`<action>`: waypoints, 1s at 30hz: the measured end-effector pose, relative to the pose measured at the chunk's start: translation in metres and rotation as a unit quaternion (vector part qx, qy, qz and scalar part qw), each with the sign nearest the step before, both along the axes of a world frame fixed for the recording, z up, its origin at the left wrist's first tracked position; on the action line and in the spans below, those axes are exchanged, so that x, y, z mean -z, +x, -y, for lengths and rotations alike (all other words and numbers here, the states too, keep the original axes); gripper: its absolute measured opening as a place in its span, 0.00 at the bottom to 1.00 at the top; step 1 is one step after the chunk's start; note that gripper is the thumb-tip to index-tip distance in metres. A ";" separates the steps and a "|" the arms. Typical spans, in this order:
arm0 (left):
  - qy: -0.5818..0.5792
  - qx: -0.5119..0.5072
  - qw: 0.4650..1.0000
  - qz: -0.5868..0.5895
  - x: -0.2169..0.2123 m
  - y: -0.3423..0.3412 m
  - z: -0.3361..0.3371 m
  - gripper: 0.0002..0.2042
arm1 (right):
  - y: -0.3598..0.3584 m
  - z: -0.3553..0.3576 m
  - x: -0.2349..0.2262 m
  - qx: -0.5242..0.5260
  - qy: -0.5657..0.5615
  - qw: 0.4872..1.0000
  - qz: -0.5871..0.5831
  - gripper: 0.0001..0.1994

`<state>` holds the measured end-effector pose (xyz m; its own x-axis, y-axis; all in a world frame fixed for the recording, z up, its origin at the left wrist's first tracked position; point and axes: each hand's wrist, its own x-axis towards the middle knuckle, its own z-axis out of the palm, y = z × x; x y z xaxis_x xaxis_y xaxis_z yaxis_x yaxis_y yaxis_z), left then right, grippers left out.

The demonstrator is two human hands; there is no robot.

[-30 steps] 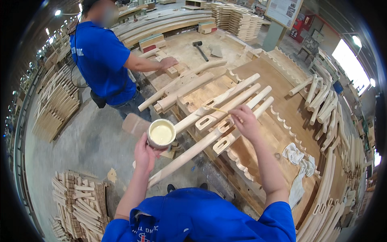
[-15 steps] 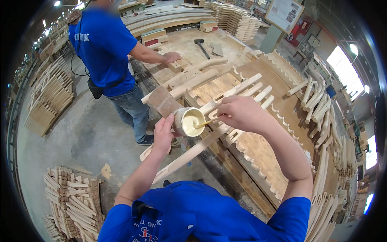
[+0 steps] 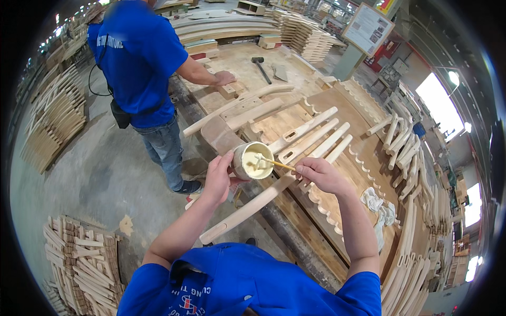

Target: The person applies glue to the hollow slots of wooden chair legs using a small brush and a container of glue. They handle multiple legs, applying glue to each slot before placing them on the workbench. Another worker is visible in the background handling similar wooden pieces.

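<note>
Bearings were taken with the cup (image 3: 253, 160) as the clock's centre. We recorded the left hand (image 3: 217, 178) at 8 o'clock, fingers curled around the cup's outer wall, with the cup tipped so that we could see its mouth and the cream-coloured paste (image 3: 251, 169) inside. The right hand (image 3: 324, 176), just past 3 o'clock, pinched the end of a thin yellow stick (image 3: 283, 165) between thumb and fingers; the stick's far tip was in the cup, coated with paste. At 2 o'clock we counted four slotted wooden bars (image 3: 312, 138) side by side on the workbench, the right hand covering part of the nearest. A longer wooden bar (image 3: 247, 208) sloped out over the bench edge at 6 o'clock. We noted a crumpled white cloth (image 3: 379, 206) near 4 o'clock and a black mallet (image 3: 260, 68) at 12. A co-worker (image 3: 139, 68) in a blue shirt stood at 10 o'clock, one hand on a small wooden block (image 3: 227, 91). We logged a pile of wooden parts (image 3: 87, 263) on the floor at 8 o'clock, well apart from the cup.
</note>
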<state>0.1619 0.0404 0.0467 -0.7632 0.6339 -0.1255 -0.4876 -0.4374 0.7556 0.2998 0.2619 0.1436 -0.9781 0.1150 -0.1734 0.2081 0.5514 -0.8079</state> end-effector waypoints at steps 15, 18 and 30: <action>-0.020 0.079 0.996 0.037 0.016 -0.001 0.000 0.17 | 0.004 -0.015 -0.037 0.047 0.178 0.983 -0.012 0.11; -0.039 0.109 0.992 0.051 0.027 0.003 0.000 0.17 | -0.004 -0.023 -0.058 0.031 0.541 0.839 -0.048 0.08; -0.025 0.135 0.988 0.065 0.044 0.007 -0.004 0.17 | -0.063 -0.009 -0.047 -0.115 0.731 0.671 0.038 0.06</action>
<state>0.1688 0.0448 0.0029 -0.5427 0.8022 -0.2489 -0.6761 -0.2414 0.6962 0.2364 0.2709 0.1905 -0.9938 0.0646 -0.0907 -0.0086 0.7676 0.6408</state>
